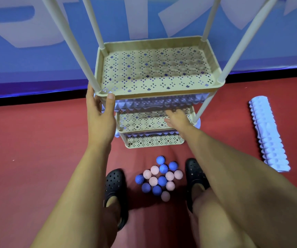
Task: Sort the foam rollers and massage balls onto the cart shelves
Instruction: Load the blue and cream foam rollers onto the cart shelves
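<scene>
- Beige perforated plastic makes up the cart (159, 72), its three shelves stacked between pale posts, standing at 12 o'clock from the person's feet.
- A lilac ridged foam roller (154, 102) lies along the middle shelf; another (269, 135) lies on the red floor at 3 o'clock from the cart.
- Spiky massage balls (160, 178), blue and pink, cluster on the floor between the black clogs (115, 192).
- Left hand (99, 115) grips the top shelf's near-left corner, thumb over the rim.
- Right hand (177, 119) reaches into the middle shelf, fingers spread toward the roller; contact unclear.
</scene>
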Tool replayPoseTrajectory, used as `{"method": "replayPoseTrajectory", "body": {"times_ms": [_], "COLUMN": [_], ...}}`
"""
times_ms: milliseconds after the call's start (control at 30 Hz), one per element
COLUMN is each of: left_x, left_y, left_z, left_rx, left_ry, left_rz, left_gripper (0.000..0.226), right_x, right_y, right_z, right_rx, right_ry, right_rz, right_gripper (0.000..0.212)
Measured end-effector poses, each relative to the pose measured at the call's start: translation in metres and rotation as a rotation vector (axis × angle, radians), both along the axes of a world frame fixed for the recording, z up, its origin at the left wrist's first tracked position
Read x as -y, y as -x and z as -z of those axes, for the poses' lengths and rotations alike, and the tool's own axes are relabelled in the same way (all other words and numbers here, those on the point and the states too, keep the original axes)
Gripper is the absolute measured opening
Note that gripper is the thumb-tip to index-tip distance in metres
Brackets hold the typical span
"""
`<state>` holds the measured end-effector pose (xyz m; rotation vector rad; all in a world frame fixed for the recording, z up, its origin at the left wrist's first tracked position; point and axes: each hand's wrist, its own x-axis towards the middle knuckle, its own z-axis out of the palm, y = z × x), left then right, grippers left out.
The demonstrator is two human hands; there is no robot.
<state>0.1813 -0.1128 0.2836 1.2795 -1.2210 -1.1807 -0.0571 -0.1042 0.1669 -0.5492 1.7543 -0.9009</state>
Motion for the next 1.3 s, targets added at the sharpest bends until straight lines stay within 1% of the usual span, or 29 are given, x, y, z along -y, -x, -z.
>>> {"method": "replayPoseTrajectory", "body": {"times_ms": [67, 133, 200, 233, 267, 333, 400, 500, 567, 600, 700, 733, 800, 833, 900, 933, 1033, 1100, 1133, 1167, 1200, 1267, 1300], "left_x": [-0.005, -0.015, -0.028, -0.036, -0.044, -0.064, -0.083, -0.101, -0.113, -0.118, -0.130, -0.134, -0.138, -0.139, -0.137, -0.134, -0.122, -0.115, -0.112, -0.110, -0.108, -0.103, -0.101], "left_y": [0.005, 0.011, 0.019, 0.026, 0.034, 0.054, 0.078, 0.121, 0.157, 0.178, 0.244, 0.263, 0.296, 0.310, 0.329, 0.336, 0.354, 0.361, 0.363, 0.364, 0.365, 0.366, 0.366], "left_z": [0.001, 0.007, 0.018, 0.021, 0.025, 0.027, 0.027, 0.025, 0.021, 0.020, 0.022, 0.025, 0.035, 0.041, 0.057, 0.066, 0.099, 0.123, 0.134, 0.146, 0.157, 0.178, 0.187], "left_rx": [0.012, 0.080, 0.237, 0.308, 0.359, 0.461, 0.583, 0.716, 0.750, 0.736, 0.669, 0.669, 0.688, 0.700, 0.718, 0.722, 0.725, 0.720, 0.718, 0.718, 0.718, 0.721, 0.727], "left_ry": [-0.028, -0.134, -0.257, -0.296, -0.309, -0.261, -0.151, 0.006, 0.083, 0.109, 0.122, 0.138, 0.166, 0.168, 0.163, 0.156, 0.122, 0.083, 0.054, 0.024, -0.001, -0.043, -0.059], "left_rz": [-0.033, -0.132, -0.193, -0.170, -0.114, 0.046, 0.201, 0.360, 0.449, 0.489, 0.584, 0.615, 0.674, 0.697, 0.726, 0.733, 0.747, 0.752, 0.752, 0.750, 0.751, 0.756, 0.758], "left_gripper": [0.071, 0.082, 0.082, 0.077, 0.070, 0.059, 0.053, 0.051, 0.049, 0.048, 0.046, 0.047, 0.046, 0.046, 0.045, 0.045, 0.046, 0.045, 0.044, 0.044, 0.044, 0.044, 0.044], "right_x": [-0.003, -0.014, -0.034, -0.044, -0.054, -0.071, -0.091, -0.132, -0.164, -0.180, -0.224, -0.236, -0.255, -0.263, -0.280, -0.286, -0.289, -0.302, -0.307, -0.309, -0.311, -0.305, -0.302], "right_y": [0.018, 0.025, 0.025, 0.027, 0.030, 0.041, 0.058, 0.104, 0.146, 0.170, 0.238, 0.259, 0.302, 0.321, 0.362, 0.378, 0.400, 0.434, 0.441, 0.439, 0.434, 0.408, 0.400], "right_z": [0.015, 0.004, -0.027, -0.038, -0.043, -0.054, -0.061, -0.065, -0.059, -0.052, -0.028, -0.016, 0.016, 0.037, 0.097, 0.123, 0.151, 0.209, 0.229, 0.234, 0.239, 0.216, 0.211], "right_rx": [-0.158, -0.274, -0.397, -0.436, -0.456, -0.466, -0.479, -0.608, -0.647, -0.647, -0.751, -0.760, -0.743, -0.733, -0.665, -0.642, -0.591, -0.535, -0.525, -0.524, -0.522, -0.576, -0.604], "right_ry": [0.019, 0.045, 0.098, 0.125, 0.159, 0.196, 0.210, 0.209, 0.145, 0.110, -0.044, -0.087, -0.166, -0.219, -0.345, -0.369, -0.467, -0.551, -0.589, -0.630, -0.679, -0.773, -0.768], "right_rz": [-0.085, -0.155, -0.238, -0.270, -0.301, -0.354, -0.427, -0.513, -0.483, -0.428, -0.306, -0.274, -0.198, -0.158, -0.085, -0.072, 0.026, 0.061, 0.093, 0.114, 0.118, 0.107, 0.155], "right_gripper": [0.060, 0.066, 0.059, 0.054, 0.050, 0.045, 0.037, 0.026, 0.025, 0.028, 0.039, 0.037, 0.021, 0.018, 0.035, 0.045, 0.066, 0.094, 0.112, 0.129, 0.132, 0.120, 0.116]}}
